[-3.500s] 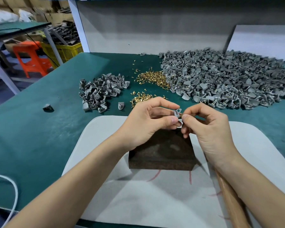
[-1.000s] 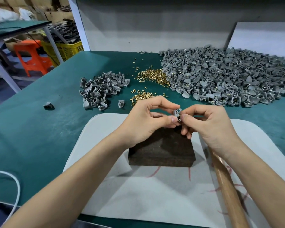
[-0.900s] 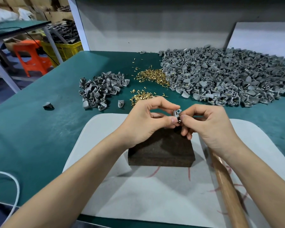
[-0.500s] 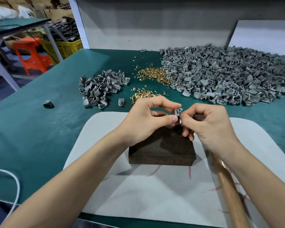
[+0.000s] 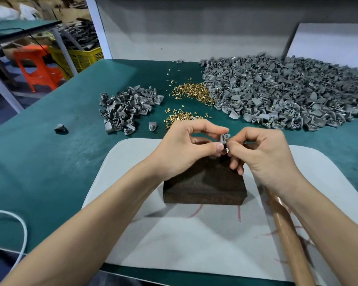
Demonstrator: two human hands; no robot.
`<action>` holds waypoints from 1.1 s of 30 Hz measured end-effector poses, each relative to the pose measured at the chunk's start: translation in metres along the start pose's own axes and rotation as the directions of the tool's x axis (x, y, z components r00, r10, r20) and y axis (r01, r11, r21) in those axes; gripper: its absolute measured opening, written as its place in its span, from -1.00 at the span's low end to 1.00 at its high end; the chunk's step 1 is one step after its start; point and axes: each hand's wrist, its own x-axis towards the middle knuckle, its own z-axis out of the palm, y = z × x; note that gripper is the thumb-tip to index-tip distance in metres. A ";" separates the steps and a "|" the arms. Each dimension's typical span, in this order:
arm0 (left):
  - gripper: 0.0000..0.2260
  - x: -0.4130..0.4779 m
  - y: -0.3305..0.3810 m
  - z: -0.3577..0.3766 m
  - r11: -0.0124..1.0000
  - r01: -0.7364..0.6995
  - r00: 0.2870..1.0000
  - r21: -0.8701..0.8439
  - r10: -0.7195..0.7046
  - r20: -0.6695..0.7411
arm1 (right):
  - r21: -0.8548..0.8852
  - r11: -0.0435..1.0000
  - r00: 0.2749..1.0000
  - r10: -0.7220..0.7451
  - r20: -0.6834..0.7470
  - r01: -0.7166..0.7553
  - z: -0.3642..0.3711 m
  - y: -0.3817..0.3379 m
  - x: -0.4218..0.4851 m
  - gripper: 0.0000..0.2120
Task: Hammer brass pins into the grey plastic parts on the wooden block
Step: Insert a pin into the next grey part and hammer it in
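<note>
Seating a pin by hand looks like the step under way, so the hammering on this piece has not yet begun. The left hand (image 5: pixel 180 149) pinches a small grey plastic part (image 5: pixel 224 138) between thumb and forefinger, just above the far edge of the dark, rough wooden block (image 5: pixel 205 182) at the middle of the frame. The right hand (image 5: pixel 262 155) meets it from the other side. Its thumb and forefinger tips are closed tight against the same part and its other fingers are curled under. Whether a pin sits between those tips is too small to tell.

The part is in the air, not resting on the block, and nothing lies on the block's visible top. The long wooden hammer handle (image 5: pixel 287 234) lies on the pale grey mat (image 5: pixel 194 234) at the lower right, passing under the right forearm, and neither hand holds it.

Much work seems to remain. A wide heap of grey plastic parts (image 5: pixel 287 93) fills the upper right of the green table (image 5: pixel 39 162), and a smaller heap of the same parts (image 5: pixel 128 108) sits at upper centre-left. Loose brass pins (image 5: pixel 194 91) lie between the two heaps. Brass glints show here and there in the wide heap, but I cannot say for sure which heap is finished.
</note>
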 end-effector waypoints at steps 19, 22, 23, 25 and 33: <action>-0.73 0.004 0.000 0.002 0.996 -0.044 0.999 0.081 0.046 -0.025 | -0.859 0.404 0.924 0.339 -0.178 -0.313 -0.060 0.006 0.016 -0.43; -0.81 0.004 -0.001 0.002 0.999 -0.038 0.999 0.038 0.039 -0.017 | -0.858 0.377 0.919 0.317 -0.234 -0.349 -0.052 0.010 0.014 -0.45; -0.83 0.004 -0.002 0.002 0.999 -0.036 0.999 0.036 0.037 -0.017 | -0.855 0.372 0.919 0.297 -0.259 -0.361 -0.050 0.012 0.014 -0.48; -0.85 0.004 -0.002 0.002 0.999 -0.027 0.999 0.039 0.029 -0.026 | -0.821 0.405 0.909 0.282 -0.306 -0.402 -0.049 0.015 0.015 -0.54; -0.87 0.005 -0.001 0.002 0.990 0.051 0.999 -0.133 -0.052 -0.007 | -0.158 0.881 0.873 0.388 -0.296 -0.445 -0.059 0.014 0.020 -0.81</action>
